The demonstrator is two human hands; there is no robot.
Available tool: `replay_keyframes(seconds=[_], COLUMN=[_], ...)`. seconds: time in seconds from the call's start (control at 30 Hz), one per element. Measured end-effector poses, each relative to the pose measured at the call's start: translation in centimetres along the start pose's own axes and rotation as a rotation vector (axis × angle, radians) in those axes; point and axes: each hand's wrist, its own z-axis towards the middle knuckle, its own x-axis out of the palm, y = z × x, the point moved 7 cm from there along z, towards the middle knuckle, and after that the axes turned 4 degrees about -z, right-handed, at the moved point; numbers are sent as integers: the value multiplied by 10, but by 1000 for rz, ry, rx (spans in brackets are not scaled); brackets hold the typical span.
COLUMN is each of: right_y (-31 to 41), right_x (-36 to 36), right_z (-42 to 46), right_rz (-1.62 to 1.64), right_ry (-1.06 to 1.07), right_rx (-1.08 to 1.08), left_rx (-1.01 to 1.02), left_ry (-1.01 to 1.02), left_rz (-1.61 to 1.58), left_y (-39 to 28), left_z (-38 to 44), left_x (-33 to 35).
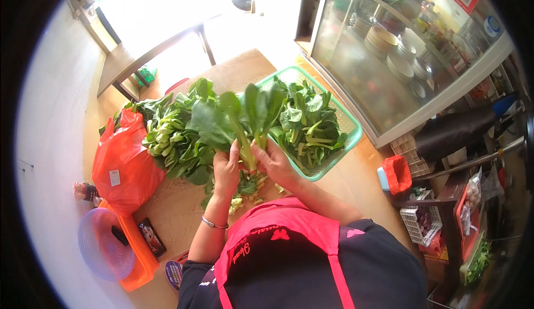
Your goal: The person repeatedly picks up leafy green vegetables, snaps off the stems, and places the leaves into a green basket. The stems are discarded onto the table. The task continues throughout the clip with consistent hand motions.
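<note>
Both my hands grip a bunch of leafy greens (247,142) by its pale stems, with the broad leaves fanned out away from me. My left hand (226,171) has its thumb along the stems on the left side. On the right side, my right hand (277,163) closes around the stems. Loose leaf and stem trimmings (250,187) lie on the wooden table below. A pile of bok choy (169,132) lies to the left. Right of my hands, a green plastic basket (352,130) holds more loose greens (308,121).
A full red plastic bag (127,163) stands at the table's left, near an orange tray (137,263), a purple colander (98,242) and a smartphone (151,236). A glass-fronted cabinet (358,59) with stacked bowls stands at right. Crates and a shelf (446,202) are at lower right.
</note>
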Motion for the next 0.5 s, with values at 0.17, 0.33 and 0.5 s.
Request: replay_keyframes(seconds=[0.17, 0.33, 0.5], right_y=[8, 20, 72], right_x=[-41, -101, -29], right_z=[-5, -5, -9], right_rz=[-23, -466, -573], right_ry=[-203, -441, -187], right_rx=[-62, -321, -612], left_rx=[26, -122, -55], left_ry=[-96, -144, 29], left_rz=[-49, 127, 329], left_y=[12, 32, 18], left_z=[-8, 6, 32], left_x=[9, 3, 23])
